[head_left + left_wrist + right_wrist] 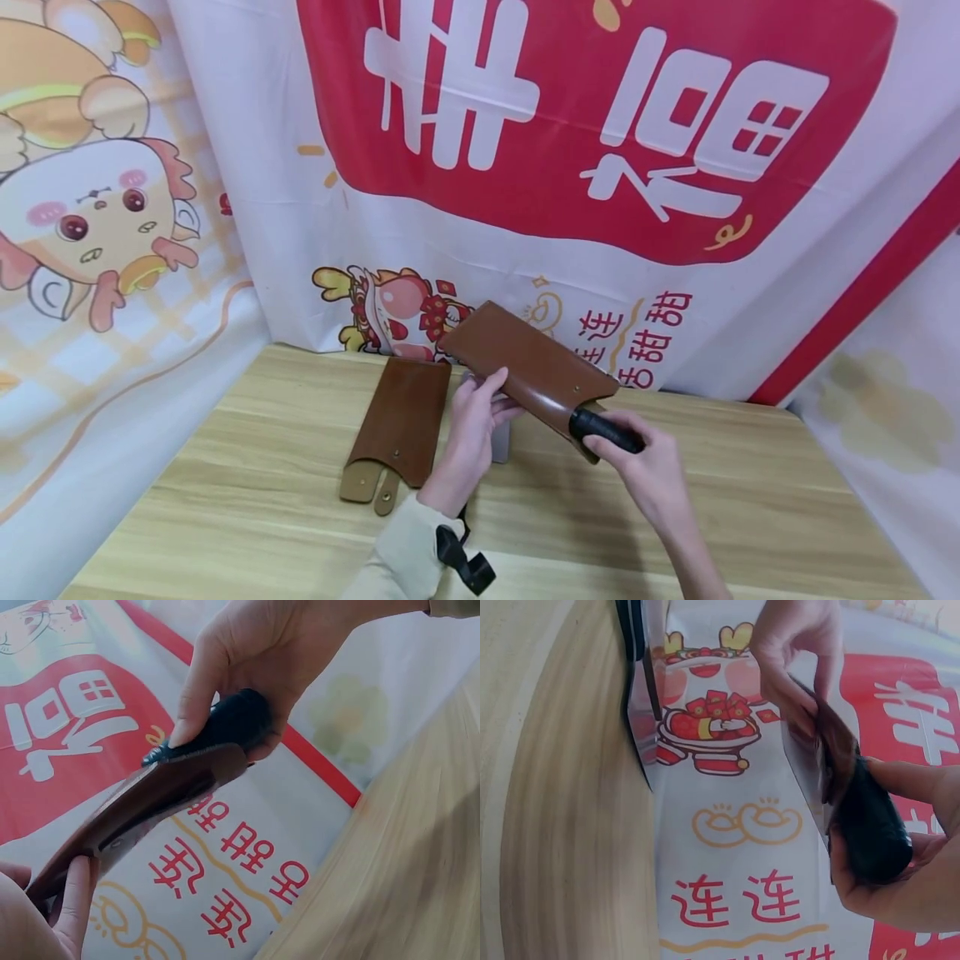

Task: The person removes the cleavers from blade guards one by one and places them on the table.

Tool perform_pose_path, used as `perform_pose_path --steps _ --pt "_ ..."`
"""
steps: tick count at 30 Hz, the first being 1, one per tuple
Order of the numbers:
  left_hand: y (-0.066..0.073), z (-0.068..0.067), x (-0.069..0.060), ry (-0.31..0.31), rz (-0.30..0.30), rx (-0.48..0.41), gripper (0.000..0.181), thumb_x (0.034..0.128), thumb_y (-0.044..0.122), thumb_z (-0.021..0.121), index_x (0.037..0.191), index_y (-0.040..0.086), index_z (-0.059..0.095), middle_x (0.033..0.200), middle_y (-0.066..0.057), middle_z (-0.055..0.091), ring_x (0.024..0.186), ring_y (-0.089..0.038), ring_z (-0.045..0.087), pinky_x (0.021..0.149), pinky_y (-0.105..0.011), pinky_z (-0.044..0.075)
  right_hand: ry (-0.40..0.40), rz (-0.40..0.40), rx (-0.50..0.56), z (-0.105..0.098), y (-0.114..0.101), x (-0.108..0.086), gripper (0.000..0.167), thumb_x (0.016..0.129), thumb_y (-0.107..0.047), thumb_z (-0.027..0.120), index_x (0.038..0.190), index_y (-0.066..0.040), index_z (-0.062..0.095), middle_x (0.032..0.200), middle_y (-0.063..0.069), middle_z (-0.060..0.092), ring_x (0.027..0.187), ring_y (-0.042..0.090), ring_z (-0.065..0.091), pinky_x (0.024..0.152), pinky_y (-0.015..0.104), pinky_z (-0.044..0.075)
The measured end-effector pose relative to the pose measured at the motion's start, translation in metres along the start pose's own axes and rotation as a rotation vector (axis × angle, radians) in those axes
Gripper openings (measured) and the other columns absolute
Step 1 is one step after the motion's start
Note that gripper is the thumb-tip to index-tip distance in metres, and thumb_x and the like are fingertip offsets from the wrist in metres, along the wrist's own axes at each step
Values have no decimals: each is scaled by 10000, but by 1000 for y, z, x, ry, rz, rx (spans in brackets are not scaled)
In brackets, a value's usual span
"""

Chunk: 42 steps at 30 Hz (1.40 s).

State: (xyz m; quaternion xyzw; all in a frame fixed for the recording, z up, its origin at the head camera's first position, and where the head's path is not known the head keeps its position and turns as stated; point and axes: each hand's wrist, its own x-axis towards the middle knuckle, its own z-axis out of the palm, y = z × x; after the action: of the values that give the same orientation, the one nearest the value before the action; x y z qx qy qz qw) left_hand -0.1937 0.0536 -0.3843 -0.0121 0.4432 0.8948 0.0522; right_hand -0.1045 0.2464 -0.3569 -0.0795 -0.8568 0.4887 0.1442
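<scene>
A brown leather sheath [528,358] is held tilted above the table, with a black handle [607,431] sticking out of its lower right end. My left hand [474,425] grips the sheath's left edge, thumb on its upper face. Around the black handle [874,825] are the curled fingers and thumb of my right hand [648,467]. In the left wrist view, the right hand [251,667] pinches the handle close to the sheath's mouth [217,761]. Whatever lies inside the sheath is mostly hidden.
A second brown sheath [401,417] with a loose strap [386,492] lies on the wooden table [247,500] left of my hands. A grey flat object [501,442] lies partly hidden behind my left hand. A printed cloth [465,217] hangs behind the table.
</scene>
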Motion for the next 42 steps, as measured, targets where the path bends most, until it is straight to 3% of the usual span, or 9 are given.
perform_pose_path --steps 5,9,13,17,23,25,29,35,42 --pt "-4 3 -2 10 -1 -37 300 1038 104 605 1269 -63 512 994 -132 716 786 -206 724 726 -308 614 74 58 93 -6 3 4 405 857 -187 871 1213 -48 739 1223 135 697 989 177 595 741 207 502" --pt "-9 8 -8 27 -10 -86 314 1037 82 607 1297 -43 486 1048 -146 684 803 -224 720 740 -311 620 149 159 292 -8 7 8 416 855 -143 872 1221 -33 709 1150 33 682 998 126 604 770 184 510" --pt "-16 12 -14 56 -19 -116 351 1046 102 612 1329 -41 461 1138 -194 652 866 -249 720 773 -321 621 183 298 662 -14 14 14 266 911 -31 792 1145 -40 667 1098 -1 643 1000 85 658 886 204 555" --pt "-20 15 -21 80 11 -123 413 1052 132 617 1375 -53 438 1225 -245 622 950 -277 720 808 -333 618 109 470 1091 -26 22 20 180 983 32 659 1142 -19 591 1084 74 686 979 172 738 986 292 526" --pt "-23 17 -27 106 53 -133 407 1052 121 614 1377 -49 438 1233 -238 610 978 -270 712 827 -335 613 -94 672 1575 -32 33 27 585 1050 13 520 1561 -120 268 1056 329 676 1039 404 707 1114 416 410" --pt "-24 18 -28 109 69 -123 404 1053 121 610 1377 -52 443 1224 -235 615 973 -266 716 824 -328 613 -128 691 1614 -30 33 27 664 1065 -20 499 1605 -166 140 1072 358 655 1207 445 607 1127 448 389" --pt "-27 19 -31 102 84 -115 422 1054 136 612 1401 -41 448 1239 -236 622 980 -264 723 824 -317 611 -136 722 1588 -25 32 27 642 1072 -67 501 1593 -175 142 1075 332 667 1357 349 462 1135 445 385" --pt "-32 23 -34 84 59 -129 426 1050 120 613 1409 -42 450 1231 -250 638 1009 -293 727 856 -346 607 -127 696 1464 -23 32 29 689 1072 -95 502 1617 -190 91 1035 225 689 1025 288 700 1133 377 394" --pt "-33 22 -33 51 30 -130 425 1052 97 596 1411 -62 433 1255 -280 625 1074 -342 708 894 -369 595 -96 694 1462 -29 34 31 764 1074 -105 487 1652 -176 -7 997 244 674 943 312 721 1130 378 384"
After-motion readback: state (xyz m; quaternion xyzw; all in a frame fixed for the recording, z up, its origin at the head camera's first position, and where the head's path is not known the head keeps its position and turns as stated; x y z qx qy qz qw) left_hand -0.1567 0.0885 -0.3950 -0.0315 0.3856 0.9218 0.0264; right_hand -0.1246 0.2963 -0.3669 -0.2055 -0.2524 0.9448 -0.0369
